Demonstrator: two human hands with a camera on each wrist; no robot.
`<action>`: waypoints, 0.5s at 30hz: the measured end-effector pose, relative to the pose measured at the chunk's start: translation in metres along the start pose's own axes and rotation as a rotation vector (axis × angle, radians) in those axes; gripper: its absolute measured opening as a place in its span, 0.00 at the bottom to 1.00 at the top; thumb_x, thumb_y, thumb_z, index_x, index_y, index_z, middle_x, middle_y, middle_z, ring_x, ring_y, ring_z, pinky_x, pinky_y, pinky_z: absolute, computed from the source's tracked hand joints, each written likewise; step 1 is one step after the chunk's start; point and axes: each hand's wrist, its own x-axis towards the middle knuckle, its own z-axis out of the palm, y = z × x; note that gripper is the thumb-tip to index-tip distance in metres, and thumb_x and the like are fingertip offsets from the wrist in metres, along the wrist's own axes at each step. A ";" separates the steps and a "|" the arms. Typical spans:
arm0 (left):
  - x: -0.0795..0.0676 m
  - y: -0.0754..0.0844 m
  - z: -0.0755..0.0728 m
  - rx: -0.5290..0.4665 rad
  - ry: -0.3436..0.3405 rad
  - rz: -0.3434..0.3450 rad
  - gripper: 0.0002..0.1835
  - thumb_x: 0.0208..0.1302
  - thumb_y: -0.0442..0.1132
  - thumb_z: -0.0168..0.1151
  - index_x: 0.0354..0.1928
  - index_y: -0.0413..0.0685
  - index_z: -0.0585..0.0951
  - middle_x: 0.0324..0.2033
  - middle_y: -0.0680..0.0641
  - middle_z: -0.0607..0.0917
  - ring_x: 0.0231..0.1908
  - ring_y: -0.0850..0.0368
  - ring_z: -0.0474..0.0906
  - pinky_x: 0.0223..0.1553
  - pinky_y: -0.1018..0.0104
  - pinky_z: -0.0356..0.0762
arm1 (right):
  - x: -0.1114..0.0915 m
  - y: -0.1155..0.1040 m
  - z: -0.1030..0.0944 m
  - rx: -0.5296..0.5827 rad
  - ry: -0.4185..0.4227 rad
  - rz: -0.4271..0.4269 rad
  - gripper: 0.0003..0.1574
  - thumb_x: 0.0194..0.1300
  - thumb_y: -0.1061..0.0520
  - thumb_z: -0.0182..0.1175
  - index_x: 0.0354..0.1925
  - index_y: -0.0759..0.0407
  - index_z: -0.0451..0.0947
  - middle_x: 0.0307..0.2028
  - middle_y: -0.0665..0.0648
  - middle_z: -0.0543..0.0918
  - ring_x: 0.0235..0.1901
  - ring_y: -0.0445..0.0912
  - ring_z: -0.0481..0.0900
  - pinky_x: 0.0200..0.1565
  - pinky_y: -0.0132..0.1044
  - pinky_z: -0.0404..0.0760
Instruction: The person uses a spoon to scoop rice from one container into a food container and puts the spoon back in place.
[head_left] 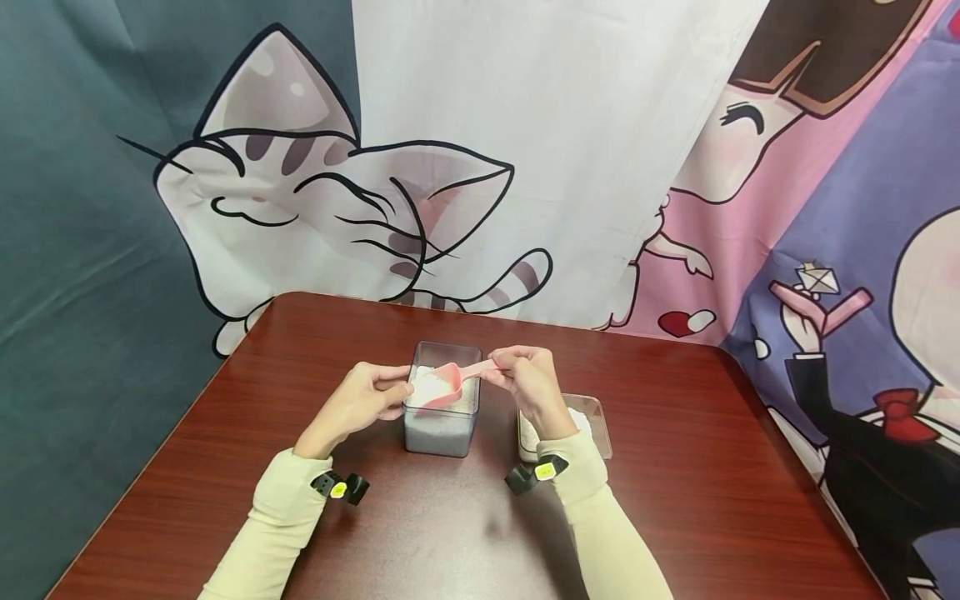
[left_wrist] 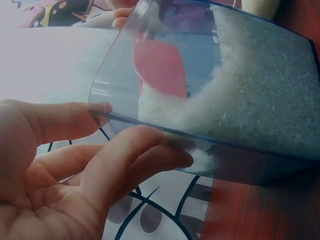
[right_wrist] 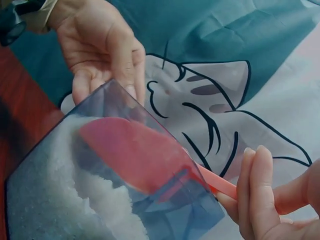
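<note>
A clear bluish plastic container (head_left: pixel 438 437) of white rice (left_wrist: pixel 270 90) stands mid-table. My left hand (head_left: pixel 363 398) is at its left side, with thumb and fairly straight fingers (left_wrist: pixel 135 145) touching the outside near a corner. My right hand (head_left: pixel 525 379) grips the handle of a pink scoop (head_left: pixel 455 382) just right of the container. The scoop's bowl points left inside the container's top and has rice at its mouth. Through the clear wall in the right wrist view, the pink bowl (right_wrist: pixel 140 155) shows beside the heaped rice. How deep its edge sits in the rice is hard to tell.
A second, shallower clear container (head_left: pixel 596 408) with white contents sits to the right, partly hidden under my right wrist. The brown wooden table (head_left: pixel 675 467) has rounded back corners. Printed cartoon curtains (head_left: pixel 450 83) hang behind it. Both wrists carry small black cameras.
</note>
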 end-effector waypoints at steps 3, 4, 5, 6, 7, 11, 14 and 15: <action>0.000 0.000 0.000 -0.001 -0.007 0.005 0.24 0.61 0.33 0.59 0.58 0.30 0.70 0.45 0.33 0.80 0.40 0.53 0.80 0.36 0.60 0.82 | 0.001 0.001 -0.006 0.037 0.007 0.025 0.07 0.58 0.74 0.51 0.34 0.79 0.74 0.27 0.63 0.79 0.22 0.45 0.80 0.31 0.33 0.84; 0.000 0.001 0.000 -0.005 -0.002 -0.001 0.24 0.60 0.33 0.59 0.58 0.30 0.71 0.45 0.34 0.80 0.40 0.54 0.80 0.36 0.60 0.82 | 0.002 0.001 -0.008 0.052 0.009 0.030 0.07 0.57 0.74 0.51 0.34 0.79 0.75 0.27 0.63 0.79 0.22 0.45 0.80 0.30 0.33 0.83; 0.000 0.001 0.000 -0.003 -0.005 0.001 0.24 0.60 0.33 0.59 0.58 0.30 0.70 0.45 0.34 0.80 0.40 0.54 0.80 0.36 0.60 0.82 | 0.002 0.001 -0.009 0.072 0.011 0.039 0.07 0.57 0.74 0.52 0.34 0.78 0.75 0.27 0.64 0.79 0.22 0.45 0.80 0.30 0.32 0.83; -0.001 0.001 0.000 -0.001 -0.005 0.003 0.24 0.60 0.33 0.59 0.58 0.30 0.70 0.45 0.34 0.80 0.40 0.54 0.81 0.36 0.60 0.82 | 0.003 0.000 -0.011 0.088 0.011 0.044 0.07 0.57 0.74 0.52 0.35 0.79 0.75 0.27 0.63 0.80 0.22 0.45 0.80 0.30 0.31 0.83; -0.001 0.001 0.000 0.004 -0.008 0.007 0.24 0.61 0.33 0.59 0.58 0.30 0.70 0.45 0.34 0.80 0.40 0.53 0.81 0.36 0.60 0.82 | 0.003 0.000 -0.012 0.104 0.011 0.050 0.08 0.57 0.74 0.52 0.36 0.80 0.74 0.27 0.63 0.80 0.21 0.44 0.80 0.29 0.30 0.83; -0.002 0.001 0.000 0.003 -0.009 0.012 0.24 0.61 0.34 0.59 0.58 0.31 0.70 0.45 0.34 0.81 0.39 0.53 0.81 0.36 0.59 0.82 | 0.004 0.000 -0.016 0.160 0.006 0.068 0.08 0.58 0.74 0.51 0.36 0.81 0.74 0.24 0.61 0.81 0.21 0.44 0.81 0.28 0.27 0.82; -0.002 0.001 0.000 0.007 -0.008 0.013 0.24 0.61 0.34 0.59 0.58 0.31 0.71 0.44 0.34 0.81 0.39 0.53 0.81 0.36 0.59 0.82 | 0.005 0.000 -0.018 0.182 0.003 0.077 0.08 0.59 0.75 0.50 0.33 0.78 0.76 0.23 0.61 0.81 0.21 0.44 0.81 0.28 0.27 0.82; -0.002 0.001 0.001 0.007 -0.008 0.013 0.24 0.61 0.33 0.59 0.58 0.31 0.71 0.44 0.35 0.81 0.39 0.53 0.81 0.36 0.59 0.82 | 0.005 0.000 -0.018 0.184 0.005 0.080 0.08 0.59 0.75 0.49 0.32 0.75 0.76 0.23 0.60 0.80 0.21 0.44 0.81 0.28 0.27 0.82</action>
